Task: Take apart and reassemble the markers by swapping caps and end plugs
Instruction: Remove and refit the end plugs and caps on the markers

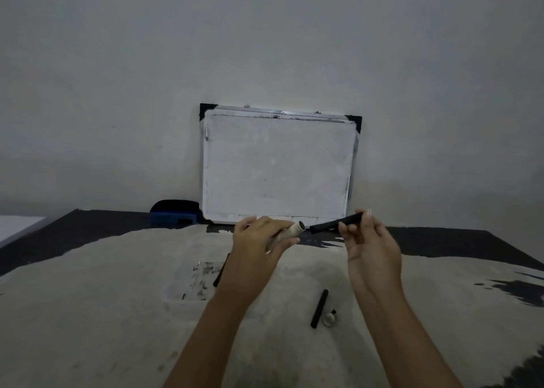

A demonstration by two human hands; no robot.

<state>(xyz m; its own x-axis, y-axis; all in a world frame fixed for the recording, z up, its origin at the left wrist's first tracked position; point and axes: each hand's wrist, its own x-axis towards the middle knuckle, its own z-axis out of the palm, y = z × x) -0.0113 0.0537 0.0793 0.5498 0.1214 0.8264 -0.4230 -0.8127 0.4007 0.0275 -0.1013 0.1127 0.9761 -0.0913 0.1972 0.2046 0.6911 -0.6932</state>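
We hold the pale cylindrical marker barrel (287, 232) in the left hand (259, 242), its grip wrapped round the rear of the tube so that the open hollow end faces the right hand (371, 247). The right-hand grip pinches a slim black rod-shaped marker part (335, 223) between thumb and fingertips (368, 212), its free end aimed at the barrel mouth and just short of it. Both parts hang in the air directly in front of the lower edge of the white rectangular whiteboard with black plastic corners (278, 166).

To seat the part well, we judge the following necessary:
- align the black part with the barrel axis before advancing
- steady the barrel and let the right hand alone travel
- push straight in, and do not force it if the part binds

Below the whiteboard and nearer to us, a second black rod (319, 308) lies on the worn, pale-scuffed dark worktop (103, 314), with a small whitish end plug (330, 318) just beside it. A clear shallow plastic tray (191, 281) sits below and left of the whiteboard, and a blue board eraser (173, 212) rests at its lower left corner. The whiteboard leans on a bare grey wall (265, 40), and the room is dim
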